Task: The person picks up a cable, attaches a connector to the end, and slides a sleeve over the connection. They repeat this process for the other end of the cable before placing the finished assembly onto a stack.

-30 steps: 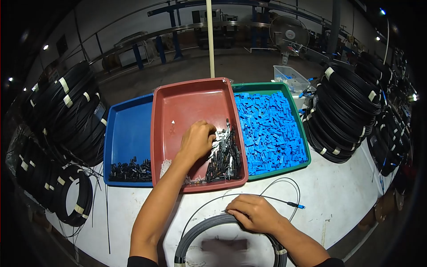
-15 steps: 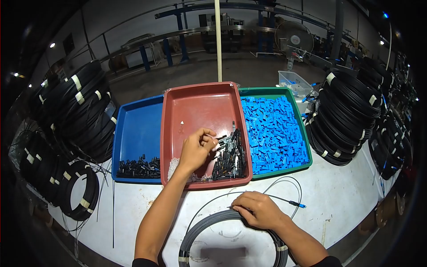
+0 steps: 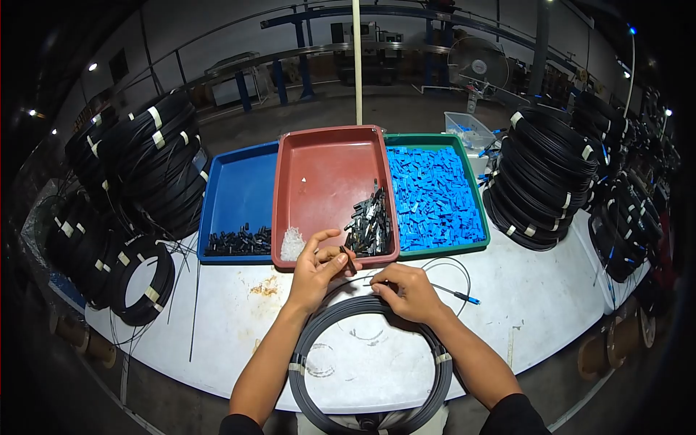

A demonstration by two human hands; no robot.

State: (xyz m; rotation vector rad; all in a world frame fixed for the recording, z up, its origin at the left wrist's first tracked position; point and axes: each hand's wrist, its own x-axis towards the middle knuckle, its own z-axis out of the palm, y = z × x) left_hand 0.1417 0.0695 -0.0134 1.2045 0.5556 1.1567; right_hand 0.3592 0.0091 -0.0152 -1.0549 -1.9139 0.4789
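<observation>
Across the white desk (image 3: 217, 319) lies the coiled grey cable (image 3: 303, 341), its thin loose end (image 3: 367, 283) pinched in the grip of your right hand (image 3: 406, 291), while your left hand (image 3: 315, 270) clasps a small black connector piece (image 3: 346, 258) just beside it, apparently not yet fitted on.

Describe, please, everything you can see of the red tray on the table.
The red tray is shallow, rectangular and plastic-looking, with rounded corners, flat on the white table between a blue tray and a green tray, edge to edge. A heap of dark pieces lies at its right side, a whitish heap fills its near left corner; the rest is nearly bare.
</observation>
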